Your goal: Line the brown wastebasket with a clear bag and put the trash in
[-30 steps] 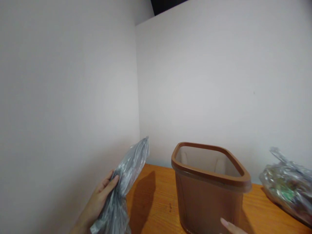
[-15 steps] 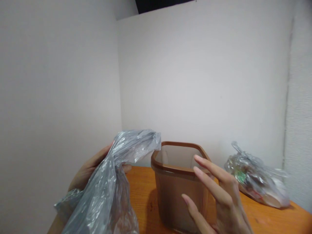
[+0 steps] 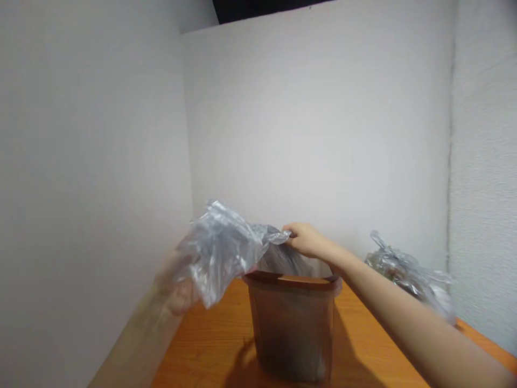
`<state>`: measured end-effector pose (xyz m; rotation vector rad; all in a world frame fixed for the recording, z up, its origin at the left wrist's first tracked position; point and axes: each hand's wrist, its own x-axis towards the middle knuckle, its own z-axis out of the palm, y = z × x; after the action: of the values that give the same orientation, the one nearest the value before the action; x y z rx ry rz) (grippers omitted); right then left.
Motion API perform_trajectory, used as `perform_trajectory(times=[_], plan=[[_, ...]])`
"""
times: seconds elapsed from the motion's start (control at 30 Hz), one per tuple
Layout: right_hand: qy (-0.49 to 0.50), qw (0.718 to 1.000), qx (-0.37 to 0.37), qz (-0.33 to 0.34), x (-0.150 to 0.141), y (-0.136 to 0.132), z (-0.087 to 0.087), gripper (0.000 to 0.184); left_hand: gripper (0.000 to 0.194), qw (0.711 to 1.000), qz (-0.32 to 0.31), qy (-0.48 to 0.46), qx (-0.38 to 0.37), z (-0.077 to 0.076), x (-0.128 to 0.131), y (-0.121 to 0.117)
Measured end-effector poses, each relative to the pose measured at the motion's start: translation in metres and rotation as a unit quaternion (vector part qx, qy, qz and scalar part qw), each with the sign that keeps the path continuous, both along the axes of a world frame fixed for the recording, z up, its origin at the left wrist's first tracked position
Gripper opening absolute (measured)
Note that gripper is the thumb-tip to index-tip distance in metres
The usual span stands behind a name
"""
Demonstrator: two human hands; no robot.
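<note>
A brown plastic bin (image 3: 293, 323) stands on the wooden table (image 3: 210, 350). A grey translucent plastic bag (image 3: 226, 250) is stretched over the bin's mouth. My right hand (image 3: 309, 240) reaches over the bin and pinches the bag's edge at the far rim. My left hand (image 3: 177, 280) is blurred by motion at the bag's left end and seems to hold it there; its fingers cannot be made out.
A second filled, tied grey bag (image 3: 407, 275) lies on the table at the right, by the wall. White walls close in the table on the left, at the back and on the right.
My right hand has gone from hovering in front of the bin to gripping the bag's edge over the rim. The bag has been pulled across the bin's opening.
</note>
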<state>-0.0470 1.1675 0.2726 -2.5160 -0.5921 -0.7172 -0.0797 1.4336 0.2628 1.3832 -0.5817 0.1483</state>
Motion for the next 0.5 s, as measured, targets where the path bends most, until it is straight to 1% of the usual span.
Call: perform_trajectory(times=[0.03,0.07,0.1,0.13,0.17,0.23,0.33,0.4,0.5], plan=[[0.026,1.0,-0.01,0.005,0.01,-0.009,0.0,0.011,0.059,0.998,-0.041,0.036,-0.009,-0.003,0.005,0.001],[0.046,0.999,-0.017,0.006,0.017,-0.017,-0.002,0.014,0.064,0.993,-0.085,0.078,-0.022,-0.006,0.01,0.003],[0.058,0.998,-0.02,0.003,0.021,-0.025,-0.004,0.021,0.069,0.985,-0.121,0.115,-0.037,-0.01,0.015,0.005],[0.06,0.998,-0.019,-0.005,0.022,-0.031,-0.006,0.028,0.073,0.979,-0.14,0.141,-0.049,-0.014,0.02,0.008],[0.056,0.998,-0.018,-0.014,0.021,-0.036,-0.008,0.034,0.075,0.977,-0.139,0.151,-0.054,-0.017,0.025,0.012],[0.035,0.999,-0.007,-0.026,0.015,-0.04,-0.01,0.039,0.07,0.986,-0.091,0.137,-0.037,-0.02,0.037,0.017],[0.005,0.999,0.035,-0.011,0.001,-0.034,-0.005,0.038,0.056,0.994,-0.023,0.11,0.014,-0.017,0.055,0.015],[-0.007,0.998,0.057,0.006,-0.005,-0.025,0.004,0.034,0.055,0.995,0.021,0.084,0.042,-0.011,0.066,0.008],[-0.045,0.998,0.045,0.017,-0.005,-0.013,0.023,0.028,0.058,0.991,0.107,0.01,0.075,0.001,0.081,-0.001]])
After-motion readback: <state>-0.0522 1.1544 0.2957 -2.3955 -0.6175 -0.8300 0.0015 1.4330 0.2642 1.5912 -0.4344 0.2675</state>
